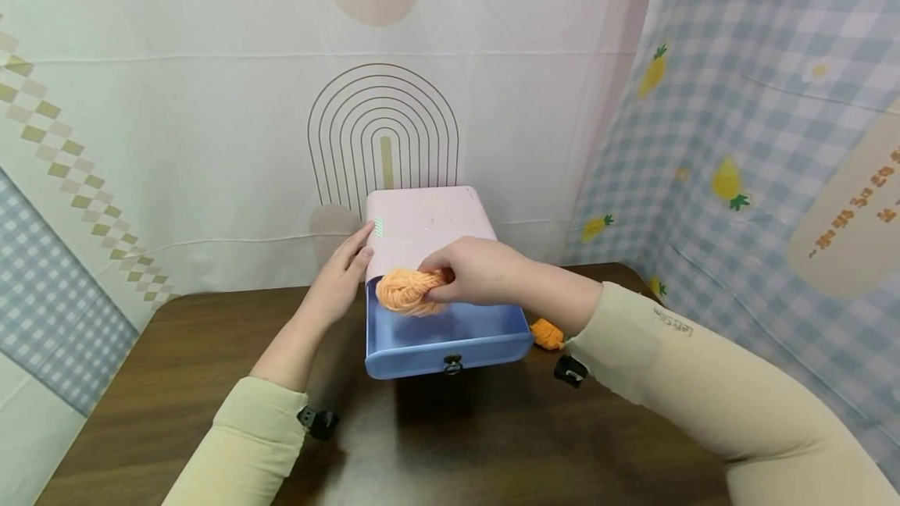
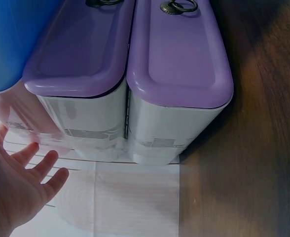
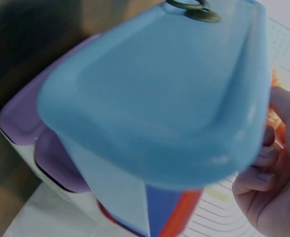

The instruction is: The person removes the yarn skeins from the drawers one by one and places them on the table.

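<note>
Over 1 blue drawer (image 1: 413, 362), 1 skein (image 1: 405, 292)

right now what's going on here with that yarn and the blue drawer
A person's right hand is holding a pale orange yarn bundle over the blue drawer, which is pulled out of its pink housing. The left hand is at the housing's left side, fingers extended. A darker orange bundle shows to the drawer's right. Whether the yarn is going in or coming out, I can't tell from this.
</note>
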Action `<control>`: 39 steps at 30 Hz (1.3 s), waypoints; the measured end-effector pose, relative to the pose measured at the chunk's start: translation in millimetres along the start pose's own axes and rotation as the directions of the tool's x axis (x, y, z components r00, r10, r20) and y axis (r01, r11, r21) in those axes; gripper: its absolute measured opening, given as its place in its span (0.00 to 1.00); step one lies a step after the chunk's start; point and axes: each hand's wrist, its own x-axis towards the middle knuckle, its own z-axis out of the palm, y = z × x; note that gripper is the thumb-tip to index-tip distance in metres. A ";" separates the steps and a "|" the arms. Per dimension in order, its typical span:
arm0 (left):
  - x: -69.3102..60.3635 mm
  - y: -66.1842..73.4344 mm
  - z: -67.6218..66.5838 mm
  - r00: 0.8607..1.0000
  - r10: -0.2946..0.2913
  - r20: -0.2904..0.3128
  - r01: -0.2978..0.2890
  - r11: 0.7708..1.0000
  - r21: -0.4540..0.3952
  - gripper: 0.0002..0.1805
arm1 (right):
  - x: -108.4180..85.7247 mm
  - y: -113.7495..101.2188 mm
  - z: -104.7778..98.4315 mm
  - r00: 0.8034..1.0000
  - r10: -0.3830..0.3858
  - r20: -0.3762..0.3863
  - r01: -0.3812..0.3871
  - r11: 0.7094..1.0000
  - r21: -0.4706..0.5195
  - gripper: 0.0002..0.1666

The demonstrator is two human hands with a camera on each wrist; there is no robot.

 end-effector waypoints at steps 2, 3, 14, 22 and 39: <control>-0.3 -0.2 -0.4 1.000 0.002 -0.003 -0.002 1.000 0.005 0.31 | -2.7 0.6 -5.3 1.000 0.004 -0.018 -0.004 1.000 0.020 0.03; -0.4 -0.3 -0.6 1.000 0.001 -0.004 -0.001 1.000 0.007 0.31 | -4.0 1.0 -8.0 1.000 0.008 -0.028 -0.007 1.000 0.027 0.03; -0.1 -2.6 -0.9 1.000 -0.008 -0.002 0.008 1.000 0.005 0.31 | -27.9 17.6 -33.6 0.983 0.131 -0.131 -0.107 0.978 0.177 0.07; 0.0 -3.9 0.0 1.000 -0.013 0.006 0.013 1.000 -0.001 0.31 | -57.2 47.3 -38.1 0.951 0.250 -0.184 -0.195 0.943 0.271 0.10; 1.2 -4.0 1.8 1.000 0.002 -0.014 -0.002 1.000 -0.004 0.31 | -128.5 139.3 1.1 0.901 0.393 -0.186 -0.338 0.902 0.269 0.13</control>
